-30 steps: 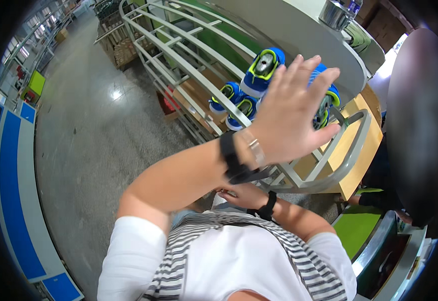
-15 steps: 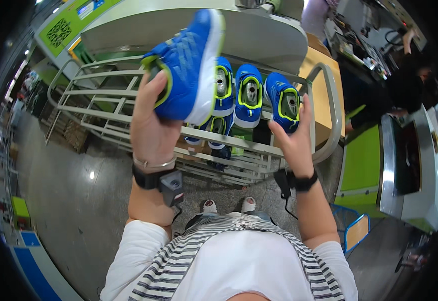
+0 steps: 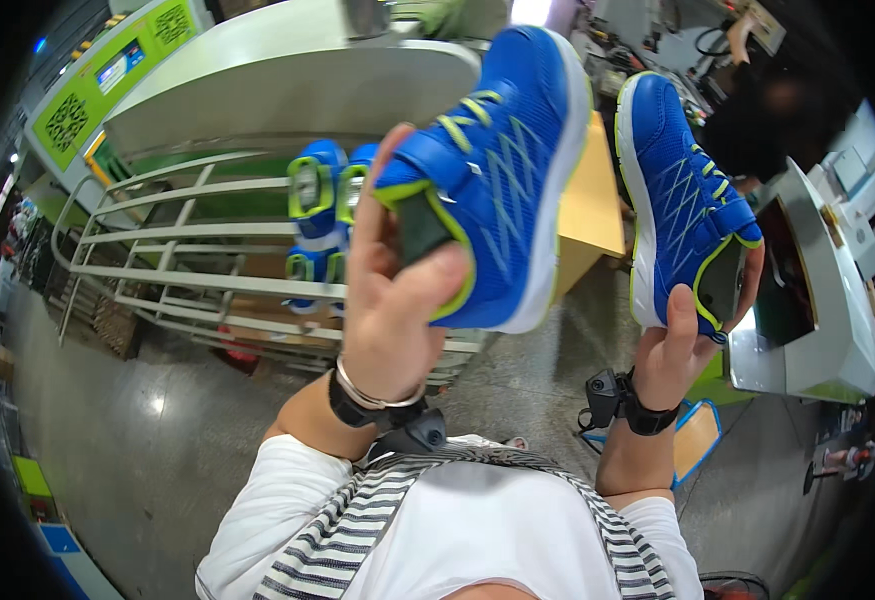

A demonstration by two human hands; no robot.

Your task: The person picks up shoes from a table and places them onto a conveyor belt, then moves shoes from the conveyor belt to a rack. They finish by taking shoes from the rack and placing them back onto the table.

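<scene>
My left hand (image 3: 397, 300) is closed around the heel of a blue sneaker (image 3: 512, 170) with a white sole, lime trim and lime laces. The shoe is raised and tilted, its toe pointing up and away. To the right, my right hand (image 3: 682, 340) grips the heel of a matching blue sneaker (image 3: 672, 180), also held toe up. Dark inserts show inside both shoe openings. Several more blue shoes (image 3: 315, 190) stand on the metal rack (image 3: 177, 240) beyond my left forearm, partly hidden by that hand.
Behind the rack curves a pale grey machine housing (image 3: 287, 90), with a green panel (image 3: 87, 95) at its left. A tan cardboard box (image 3: 592, 200) stands behind the held shoes. At right are a blue-framed stool (image 3: 695, 440), a grey machine (image 3: 827, 300) and another person in dark clothes (image 3: 782, 110).
My right hand has taken a shoe off the rack and lifted it. The left hand's shoe has moved right and turned. My view has swung right, so the rack sits further left.
</scene>
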